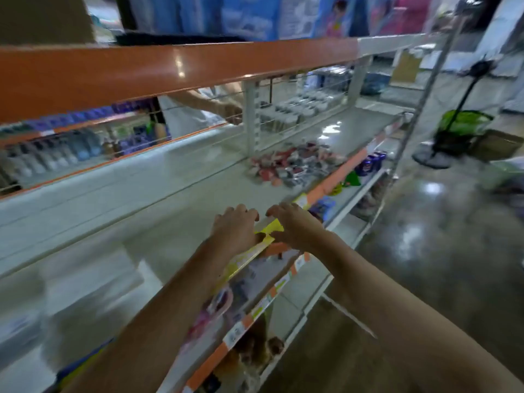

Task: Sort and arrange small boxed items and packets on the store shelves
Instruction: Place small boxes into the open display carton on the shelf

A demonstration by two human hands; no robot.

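Note:
A flat yellow packet (271, 229) lies at the front edge of the white shelf (158, 211). My left hand (236, 226) and my right hand (295, 224) hold it from either side, fingers curled over the top and thumbs at its near edge. The frame is blurred, so the grip is not sharp. A loose pile of small red, pink and dark packets (295, 165) lies farther right on the same shelf, well beyond both hands.
An orange shelf edge (170, 72) hangs overhead. Behind the wire back, another person's arm (209, 104) reaches in. Lower shelves hold purple packets (371, 163) and boxed goods (226, 302). A standing fan (450, 129) is on the glossy floor at right.

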